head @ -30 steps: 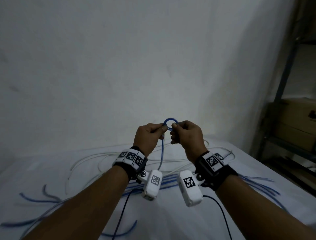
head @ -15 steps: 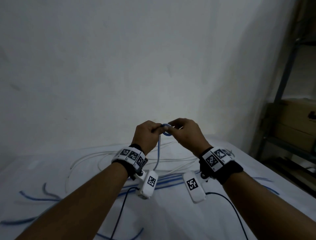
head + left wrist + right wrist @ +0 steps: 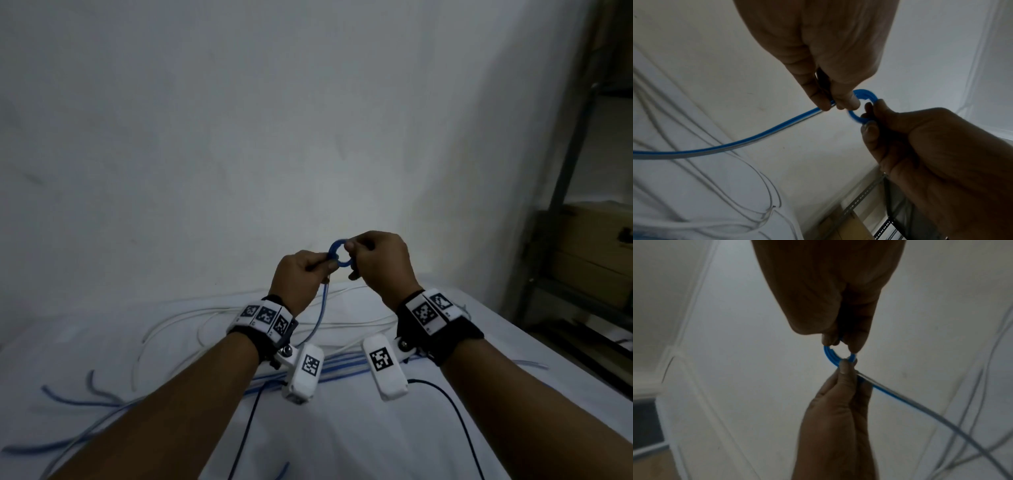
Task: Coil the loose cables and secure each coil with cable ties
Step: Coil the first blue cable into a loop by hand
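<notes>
A small coil of blue cable (image 3: pixel 337 254) is held up in the air between both hands, above the table. My left hand (image 3: pixel 327 269) pinches the coil's left side, where the cable's loose tail (image 3: pixel 320 315) leaves and hangs down to the table. My right hand (image 3: pixel 351 255) pinches the coil's right side with thumb and fingers. In the left wrist view the coil (image 3: pixel 866 96) shows several turns, with the tail (image 3: pixel 725 146) running off to the left. The right wrist view has the coil (image 3: pixel 829 356) between my right hand (image 3: pixel 840 344) and my left hand (image 3: pixel 845 366).
The table (image 3: pixel 376 445) is covered with a white sheet. Loose white cables (image 3: pixel 205 317) and blue cables (image 3: pixel 342 363) lie spread under my arms, with more blue cable (image 3: pixel 68 401) at the left. A metal shelf with cardboard boxes (image 3: pixel 596 246) stands at the right.
The blue coil lay tilted and half hidden between the fingers half a second ago; now it faces me as an open ring. Both hands stay close together; the right wrist has turned a little.
</notes>
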